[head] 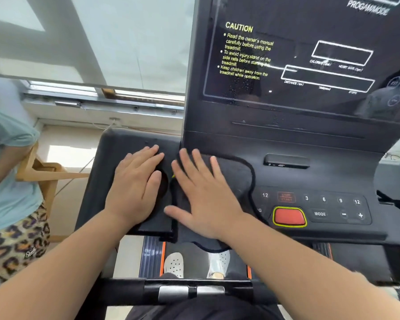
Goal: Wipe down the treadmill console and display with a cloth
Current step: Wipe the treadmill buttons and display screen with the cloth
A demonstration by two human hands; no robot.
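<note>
Head view shows the right hand point(203, 195), fingers spread flat, pressing the dark cloth point(236, 176) on the console point(333, 232) beside the flat, empty left hand point(136, 185), while the display point(310, 54) above, speckled with droplets, seemingly awaits wiping.

Bright daylight from upper left; wide-angle view, edges bent and soft.

Lit through pale window blinds point(90, 42), with slanted bright and dim bands across them. Glossy display point(310, 61) dark, carrying faint reflections and glare at right side, plus small specks near the caution text. Soft shadows under left hand point(136, 185) and right hand point(208, 199). Straight frame lines bowed toward corners. Motion blur on printed lettering at top right and on lower right edge; centre sharp.
</note>
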